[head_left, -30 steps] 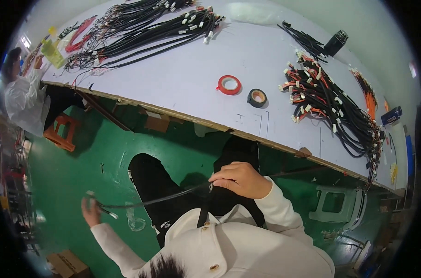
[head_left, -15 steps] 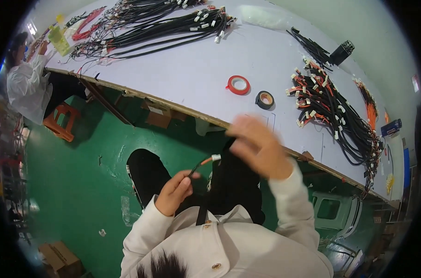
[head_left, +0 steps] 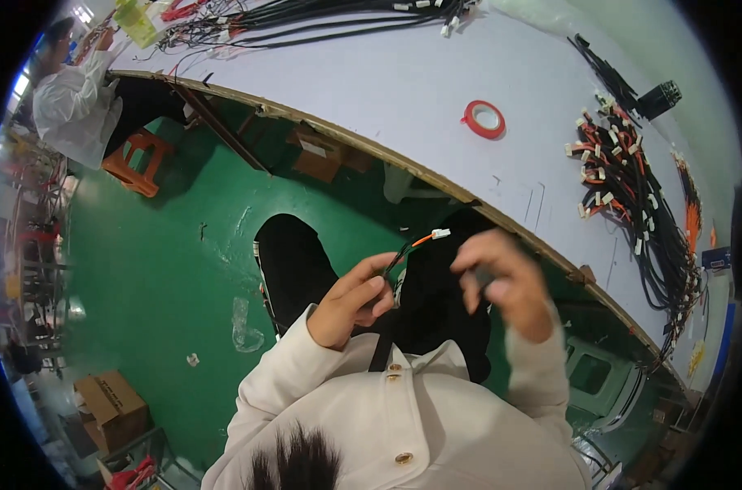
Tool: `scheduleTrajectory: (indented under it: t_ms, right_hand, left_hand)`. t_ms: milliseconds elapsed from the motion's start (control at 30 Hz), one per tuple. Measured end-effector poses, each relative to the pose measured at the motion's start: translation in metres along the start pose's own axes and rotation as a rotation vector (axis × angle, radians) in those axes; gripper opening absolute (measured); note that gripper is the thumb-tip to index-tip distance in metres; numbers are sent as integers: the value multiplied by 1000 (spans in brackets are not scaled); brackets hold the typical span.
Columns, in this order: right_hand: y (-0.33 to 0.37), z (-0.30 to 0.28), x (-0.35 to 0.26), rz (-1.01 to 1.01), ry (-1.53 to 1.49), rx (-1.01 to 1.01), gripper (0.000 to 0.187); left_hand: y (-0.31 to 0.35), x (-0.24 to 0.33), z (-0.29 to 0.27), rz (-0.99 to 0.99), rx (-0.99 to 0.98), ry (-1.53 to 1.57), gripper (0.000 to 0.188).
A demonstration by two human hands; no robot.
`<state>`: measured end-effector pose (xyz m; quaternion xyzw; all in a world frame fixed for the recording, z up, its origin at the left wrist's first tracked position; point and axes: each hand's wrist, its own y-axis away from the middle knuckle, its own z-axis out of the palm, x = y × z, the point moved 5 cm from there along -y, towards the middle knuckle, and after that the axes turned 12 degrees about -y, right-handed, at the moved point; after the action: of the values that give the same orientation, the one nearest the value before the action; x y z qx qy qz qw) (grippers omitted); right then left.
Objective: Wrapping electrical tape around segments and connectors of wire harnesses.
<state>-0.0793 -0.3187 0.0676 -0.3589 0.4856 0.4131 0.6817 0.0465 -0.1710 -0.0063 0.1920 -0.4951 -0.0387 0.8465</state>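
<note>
Over my lap, my left hand [head_left: 356, 298] pinches a short cable [head_left: 400, 256] with black and orange wires. Its white connector [head_left: 441, 233] points up and to the right, free of the fingers. My right hand [head_left: 506, 282], smeared by motion, is near the table edge to the right of the connector. Its fingers curl around a dark roll of tape [head_left: 487, 276], mostly hidden by the hand and blur. A roll of red tape [head_left: 484, 120] lies flat on the white table [head_left: 404, 90].
Bundled black cables with white connectors [head_left: 624, 175] lie at the table's right, near a black cylindrical object [head_left: 659, 99]. Long black cables [head_left: 330, 18] stretch along the far side. A person in white [head_left: 73, 114] sits at the far left beside an orange stool [head_left: 140, 162].
The black tape roll has left the table, and my right hand has come back toward my lap with it. My left hand has raised the cable slightly. The view has shifted.
</note>
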Motion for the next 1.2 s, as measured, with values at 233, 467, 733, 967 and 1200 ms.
scheduleTrajectory:
  t_ms: [233, 467, 733, 967, 1200]
  right_hand:
    - [27, 28, 114, 415, -403, 233, 20]
    - [24, 41, 115, 532, -691, 185, 38]
    - [30, 31, 102, 418, -389, -8, 56]
    - [28, 29, 94, 233, -348, -85, 51]
    - [33, 24, 94, 291, -323, -117, 52]
  left_hand:
    - [6, -6, 11, 16, -46, -201, 58]
    - [16, -4, 27, 121, -75, -277, 60]
    - [16, -5, 29, 41, -122, -168, 63]
    - [19, -1, 32, -4, -202, -185, 65]
    - [19, -1, 29, 30, -202, -182, 64]
